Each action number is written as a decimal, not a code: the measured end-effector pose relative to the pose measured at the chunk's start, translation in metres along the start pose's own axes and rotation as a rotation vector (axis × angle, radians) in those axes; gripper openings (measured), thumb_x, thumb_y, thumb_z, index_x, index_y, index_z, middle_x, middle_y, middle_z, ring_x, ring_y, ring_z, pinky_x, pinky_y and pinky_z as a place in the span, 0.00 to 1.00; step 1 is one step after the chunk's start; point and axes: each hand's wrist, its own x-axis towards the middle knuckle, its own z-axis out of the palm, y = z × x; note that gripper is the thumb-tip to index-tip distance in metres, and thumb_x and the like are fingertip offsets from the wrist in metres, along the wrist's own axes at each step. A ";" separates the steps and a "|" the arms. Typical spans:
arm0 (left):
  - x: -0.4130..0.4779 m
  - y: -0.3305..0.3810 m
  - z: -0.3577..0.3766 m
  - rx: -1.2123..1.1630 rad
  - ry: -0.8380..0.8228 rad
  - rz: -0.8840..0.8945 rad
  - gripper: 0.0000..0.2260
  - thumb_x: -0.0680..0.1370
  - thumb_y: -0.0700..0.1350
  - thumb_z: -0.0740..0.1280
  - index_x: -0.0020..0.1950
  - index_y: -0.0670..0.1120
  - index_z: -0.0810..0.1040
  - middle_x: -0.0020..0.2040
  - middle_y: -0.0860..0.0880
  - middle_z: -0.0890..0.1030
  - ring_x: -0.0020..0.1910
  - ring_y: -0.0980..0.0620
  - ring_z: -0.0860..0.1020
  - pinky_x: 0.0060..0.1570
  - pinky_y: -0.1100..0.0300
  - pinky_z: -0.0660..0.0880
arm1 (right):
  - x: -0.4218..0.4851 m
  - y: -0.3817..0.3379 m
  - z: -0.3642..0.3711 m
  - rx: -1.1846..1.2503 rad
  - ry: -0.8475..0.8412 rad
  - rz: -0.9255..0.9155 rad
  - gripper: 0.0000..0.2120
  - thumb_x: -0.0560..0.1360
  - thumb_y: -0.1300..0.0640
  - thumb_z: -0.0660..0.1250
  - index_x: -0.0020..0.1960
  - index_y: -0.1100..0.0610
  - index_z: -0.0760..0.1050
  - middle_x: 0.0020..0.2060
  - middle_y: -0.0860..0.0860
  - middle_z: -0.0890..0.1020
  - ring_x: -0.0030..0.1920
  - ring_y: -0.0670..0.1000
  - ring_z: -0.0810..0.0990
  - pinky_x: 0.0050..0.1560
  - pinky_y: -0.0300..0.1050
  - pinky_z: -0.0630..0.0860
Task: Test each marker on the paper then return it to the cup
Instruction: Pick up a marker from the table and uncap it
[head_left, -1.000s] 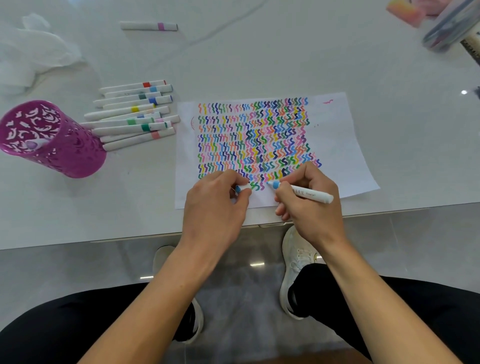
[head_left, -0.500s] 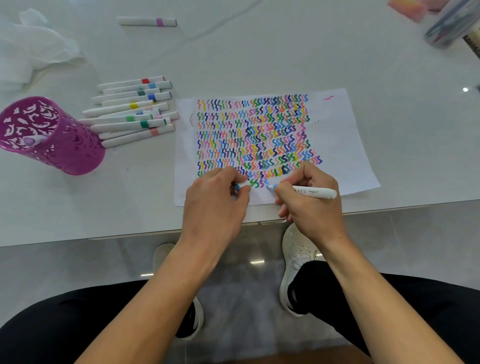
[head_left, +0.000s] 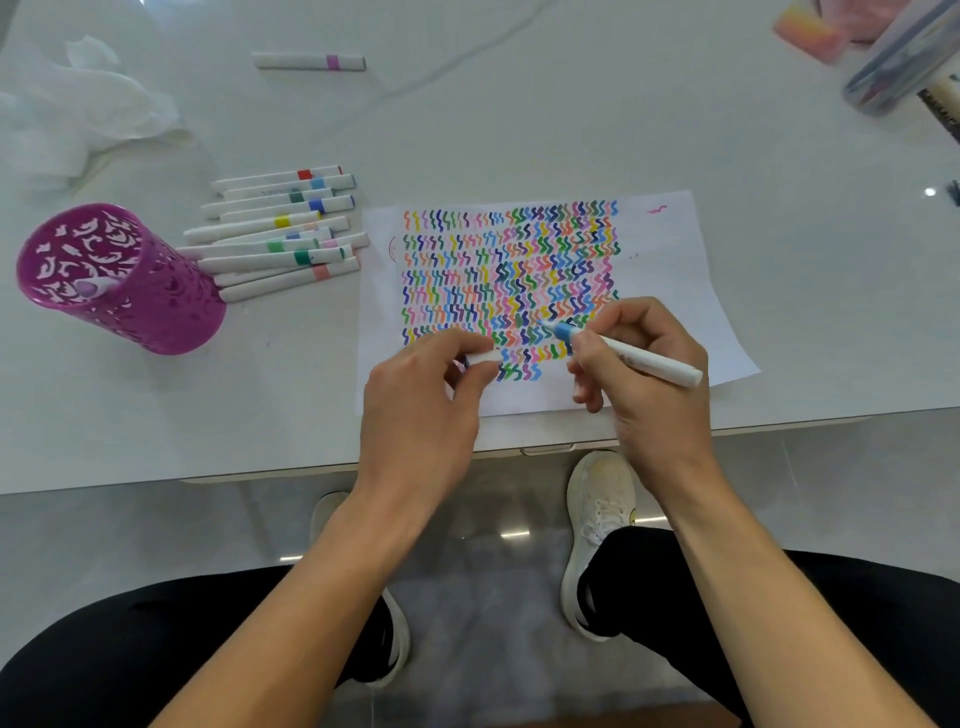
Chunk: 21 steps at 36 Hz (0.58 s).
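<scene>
**Blue marker (head_left: 649, 364) points its tip toward the cap (head_left: 480, 358); cup (head_left: 119, 291) sits far left of the paper (head_left: 670, 270)**

The white table (head_left: 519, 130) holds the paper at its near edge, with pale floor below. The purple cup is well left of the paper, and a pile of capped markers (head_left: 275, 244) lies between them. Over the paper's near edge, the left hand (head_left: 426, 400) pinches the cap. The right hand (head_left: 649, 384) grips the marker, its barrel running from the tip at upper left to the tail at lower right. Capping looks next, and the left hand is nearer the cup.
</scene>
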 end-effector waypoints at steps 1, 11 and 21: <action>0.000 0.000 -0.002 -0.080 0.001 -0.041 0.05 0.77 0.46 0.74 0.51 0.55 0.85 0.39 0.62 0.81 0.39 0.64 0.78 0.40 0.76 0.69 | 0.000 -0.002 0.002 0.008 -0.012 -0.004 0.04 0.73 0.61 0.71 0.45 0.56 0.76 0.32 0.53 0.82 0.27 0.51 0.77 0.30 0.41 0.74; 0.001 -0.004 -0.017 -0.557 -0.124 -0.237 0.07 0.80 0.40 0.70 0.50 0.51 0.85 0.36 0.56 0.84 0.35 0.59 0.80 0.39 0.66 0.76 | -0.004 -0.010 0.019 0.051 -0.112 0.039 0.04 0.72 0.62 0.72 0.42 0.59 0.76 0.28 0.54 0.82 0.24 0.53 0.76 0.25 0.41 0.70; -0.001 -0.007 -0.025 -0.492 -0.256 -0.191 0.09 0.82 0.40 0.66 0.54 0.50 0.85 0.43 0.53 0.86 0.35 0.57 0.76 0.37 0.67 0.74 | -0.003 -0.008 0.026 -0.025 -0.161 0.087 0.05 0.70 0.61 0.69 0.37 0.56 0.75 0.27 0.55 0.81 0.22 0.54 0.73 0.24 0.41 0.68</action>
